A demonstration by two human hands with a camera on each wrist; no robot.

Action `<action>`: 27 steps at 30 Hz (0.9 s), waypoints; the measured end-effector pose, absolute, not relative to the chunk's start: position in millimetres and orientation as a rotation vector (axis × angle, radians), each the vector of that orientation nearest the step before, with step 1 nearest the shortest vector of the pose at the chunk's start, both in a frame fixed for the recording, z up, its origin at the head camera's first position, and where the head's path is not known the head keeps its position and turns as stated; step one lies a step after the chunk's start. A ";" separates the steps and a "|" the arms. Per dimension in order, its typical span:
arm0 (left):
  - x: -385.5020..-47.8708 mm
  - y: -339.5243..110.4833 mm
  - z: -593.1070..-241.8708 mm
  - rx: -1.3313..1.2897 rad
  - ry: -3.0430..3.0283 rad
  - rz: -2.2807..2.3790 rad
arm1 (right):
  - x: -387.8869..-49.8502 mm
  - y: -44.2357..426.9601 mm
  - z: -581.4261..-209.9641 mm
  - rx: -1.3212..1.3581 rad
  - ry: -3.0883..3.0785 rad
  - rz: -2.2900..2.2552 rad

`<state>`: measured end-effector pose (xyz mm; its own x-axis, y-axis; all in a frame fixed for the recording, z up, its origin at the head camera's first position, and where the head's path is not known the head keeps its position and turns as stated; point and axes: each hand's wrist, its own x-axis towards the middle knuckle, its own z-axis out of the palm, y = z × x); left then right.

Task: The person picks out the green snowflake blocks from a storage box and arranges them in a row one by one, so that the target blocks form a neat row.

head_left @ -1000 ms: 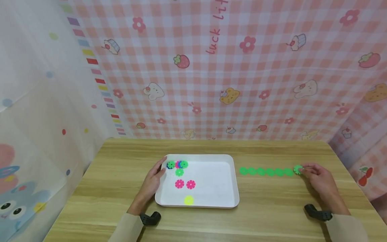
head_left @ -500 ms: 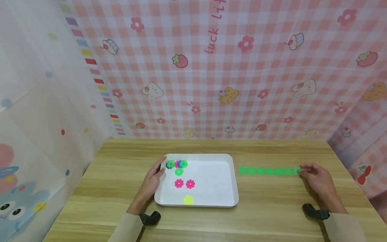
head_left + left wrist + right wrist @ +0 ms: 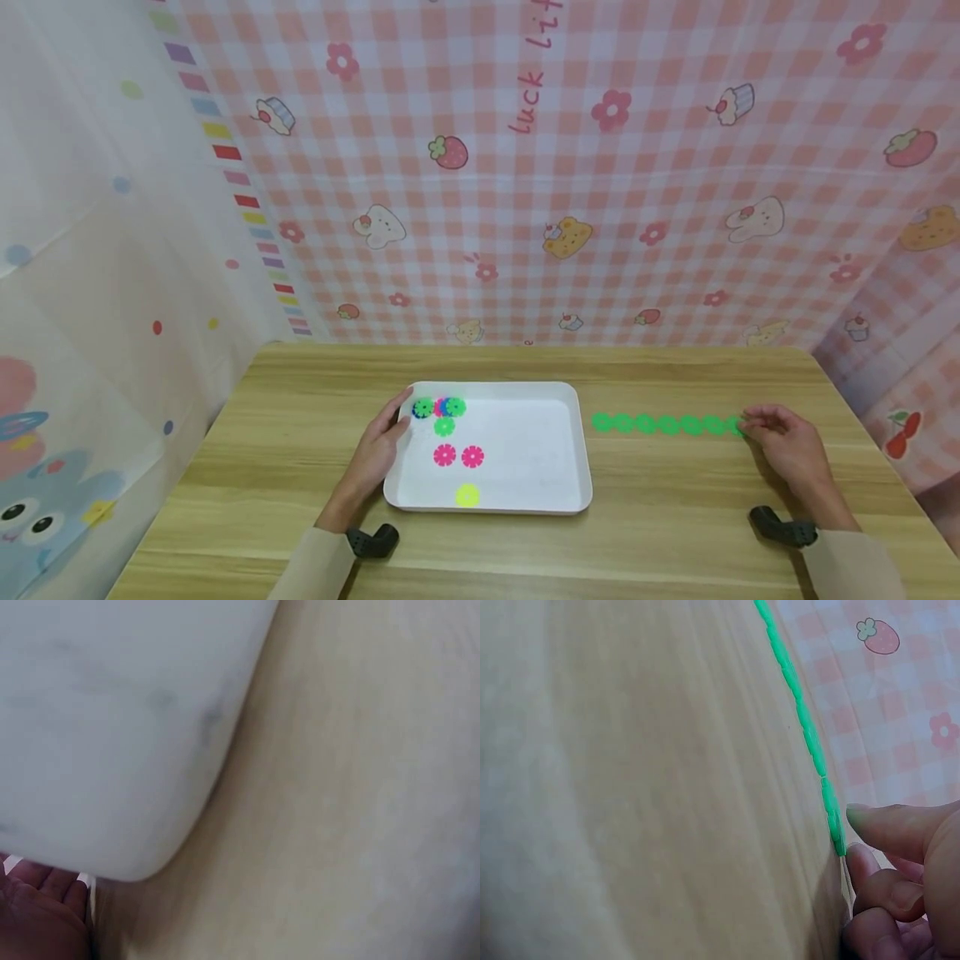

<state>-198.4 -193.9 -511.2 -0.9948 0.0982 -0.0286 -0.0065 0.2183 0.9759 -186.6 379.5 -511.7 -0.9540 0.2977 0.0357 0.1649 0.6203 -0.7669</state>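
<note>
My left hand [image 3: 377, 450] holds the white tray [image 3: 532, 458] by its left rim, thumb over the edge. Several snowflake discs lie in the tray: green and blue ones overlap at the back left with a pink one, a green disc [image 3: 444, 427] sits below, two pink discs [image 3: 472, 457] are mid-left and a yellow disc [image 3: 467, 496] is near the front. To the tray's right, a row of green snowflake discs [image 3: 669, 426] lies flat on the table. My right hand [image 3: 791, 446] pinches the edge of the rightmost green disc [image 3: 839, 838], its other fingers curled.
The wooden table [image 3: 660, 542] reaches back to a pink checked cloth [image 3: 480, 192] hanging behind it. A pale patterned cloth [image 3: 187, 292] hangs on the left. Dark camera mounts [image 3: 373, 542] sit on both wrists.
My right hand has lowered the last green disc flat at the right end of the row, where it was tilted before. The left hand and tray have stayed put.
</note>
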 end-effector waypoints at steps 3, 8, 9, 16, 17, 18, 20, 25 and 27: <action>-198.9 -194.3 -511.8 0.097 2.390 1.917 | -187.3 377.6 -510.5 -0.411 -2.681 1.235; -199.8 -193.9 -512.7 0.111 2.405 1.914 | -187.0 372.9 -503.8 -0.410 -2.701 1.208; -199.7 -193.7 -512.5 0.110 2.407 1.913 | -187.0 371.3 -501.5 -0.389 -2.710 1.197; -198.2 -192.6 -510.4 0.064 2.417 1.891 | -187.8 339.9 -476.3 -0.127 -2.786 1.313; -198.2 -192.5 -510.3 0.067 2.419 1.894 | -188.8 332.5 -471.7 -0.089 -2.795 1.341; -198.5 -192.6 -510.4 0.074 2.419 1.901 | -190.1 324.8 -467.1 -0.052 -2.802 1.375; -199.0 -192.2 -510.6 0.087 2.418 1.910 | -192.6 309.2 -458.8 0.012 -2.806 1.441; -199.1 -192.5 -511.8 0.083 2.414 1.909 | -200.0 267.7 -441.9 0.168 -2.805 1.566; -199.2 -192.4 -511.9 0.077 2.416 1.906 | -203.9 251.0 -436.2 0.224 -2.804 1.608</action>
<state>-199.2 -192.4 -511.9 -0.9967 0.0784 -0.0186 0.0001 0.2326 0.9726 -203.9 251.0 -436.2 -0.9856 -0.1681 -0.0168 -0.0704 0.4993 -0.8636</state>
